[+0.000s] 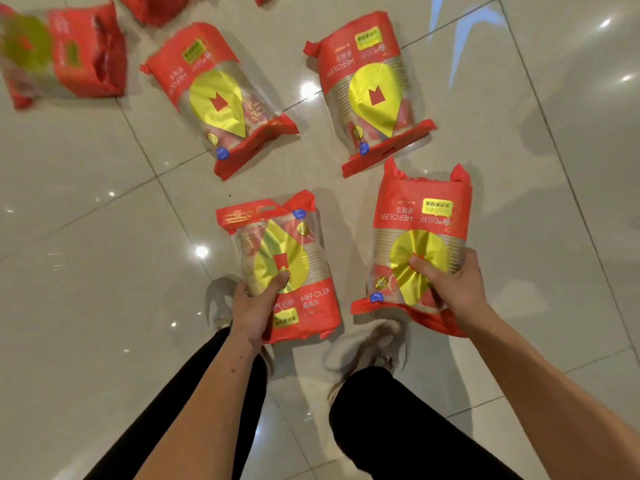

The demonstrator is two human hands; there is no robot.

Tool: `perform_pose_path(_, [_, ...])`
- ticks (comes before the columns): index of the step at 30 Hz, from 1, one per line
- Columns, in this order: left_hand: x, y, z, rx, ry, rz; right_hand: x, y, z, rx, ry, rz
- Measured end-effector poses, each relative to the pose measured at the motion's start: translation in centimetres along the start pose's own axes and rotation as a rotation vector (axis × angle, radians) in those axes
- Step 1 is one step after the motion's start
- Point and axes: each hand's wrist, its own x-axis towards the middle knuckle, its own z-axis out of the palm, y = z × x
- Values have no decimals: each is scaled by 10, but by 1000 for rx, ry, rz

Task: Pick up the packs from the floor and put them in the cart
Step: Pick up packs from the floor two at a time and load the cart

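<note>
Bending over the tiled floor [104, 237], the person grips 2 packs at once, so the job looks to be in its early part: no cart shows anywhere in the frame, and I judge that nothing visible has reached it yet. The left hand [254, 308] curls around the side of the left pack [284, 268] at lower centre, thumb pressed on its yellow disc. The right hand [446, 282] clasps the right pack [420, 244] just right of centre, thumb dug into the crumpled gold foil, fingers wrapped behind it. Whether either pack has left the tiles is hard to tell; both hang just above the shoes [367, 344].

Still waiting are 2 more packs lying flat higher up, one at upper centre [218, 98] and one to its right [374, 91], plus a blurred pack [65, 53] at upper left and scraps of others cut off at the top edge.
</note>
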Motion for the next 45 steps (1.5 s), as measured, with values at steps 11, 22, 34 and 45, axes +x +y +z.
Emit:
perform_pose_path(11, [-245,173,-55,92,-149,294,-209,-166,-133,115,-16,-109])
perform_pose_path(22, [-625,346,-103,122,-366,825,-541,-361,-347,483,179,-411])
perform_pose_path(34, [-802,448,-154,208,-810,1153,-741,-398,-375,696,683,-520])
perform_pose_path(45, [-816,430,-192,534,-1202,1140,-869,-353,-250,938,1111,-285])
